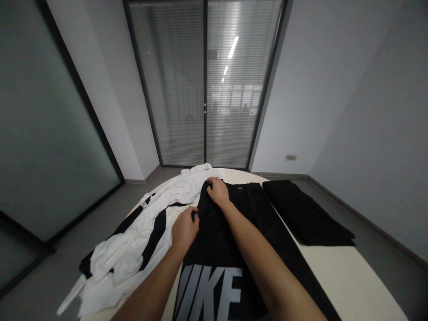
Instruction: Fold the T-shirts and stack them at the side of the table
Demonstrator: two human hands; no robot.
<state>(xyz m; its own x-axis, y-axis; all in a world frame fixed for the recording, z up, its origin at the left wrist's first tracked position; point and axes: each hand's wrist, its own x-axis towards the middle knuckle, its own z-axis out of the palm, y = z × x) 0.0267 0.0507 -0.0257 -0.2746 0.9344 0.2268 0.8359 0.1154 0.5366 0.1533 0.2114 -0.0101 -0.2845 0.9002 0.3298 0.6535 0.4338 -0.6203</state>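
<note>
Black trousers [214, 245] with large grey lettering lie spread lengthwise on the pale table [357, 276], waistband at the far end. My left hand [186, 226] is closed at their left edge, its thumb and fingers pinching the black fabric. Farther forward, my right hand [218, 191] has its fingers curled on the fabric at the waistband's left corner. Both forearms reach over the trousers and hide parts of them.
Crumpled white and black clothing [133, 240] covers the table's left side. A folded black garment [304, 214] lies at the right. Behind the table stand a glass partition with blinds [237, 125] and pale walls.
</note>
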